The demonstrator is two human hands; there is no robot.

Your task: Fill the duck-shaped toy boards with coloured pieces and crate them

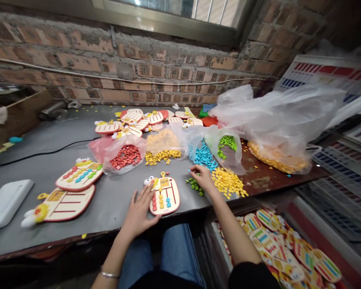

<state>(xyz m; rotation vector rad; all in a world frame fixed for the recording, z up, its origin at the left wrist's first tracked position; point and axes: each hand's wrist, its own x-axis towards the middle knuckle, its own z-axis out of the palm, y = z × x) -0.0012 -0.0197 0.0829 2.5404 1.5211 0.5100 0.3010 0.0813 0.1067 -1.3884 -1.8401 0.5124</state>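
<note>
Left hand [140, 214] flat, fingers spread, steadying abacus board [165, 196] on counter [114, 200]; right hand [203, 178] pinching at blue beads [205, 157] just ahead.

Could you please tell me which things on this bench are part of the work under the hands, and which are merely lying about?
In hand:
left hand steadying the abacus board
right hand picking at the blue beads
green beads
yellow beads

Lying about:
white tray
black cable
big clear bag

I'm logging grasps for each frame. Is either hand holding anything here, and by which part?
The left hand lies flat against the left edge of the toy board, not gripping. The right hand reaches into the blue beads; any pinch cannot be told.
</note>
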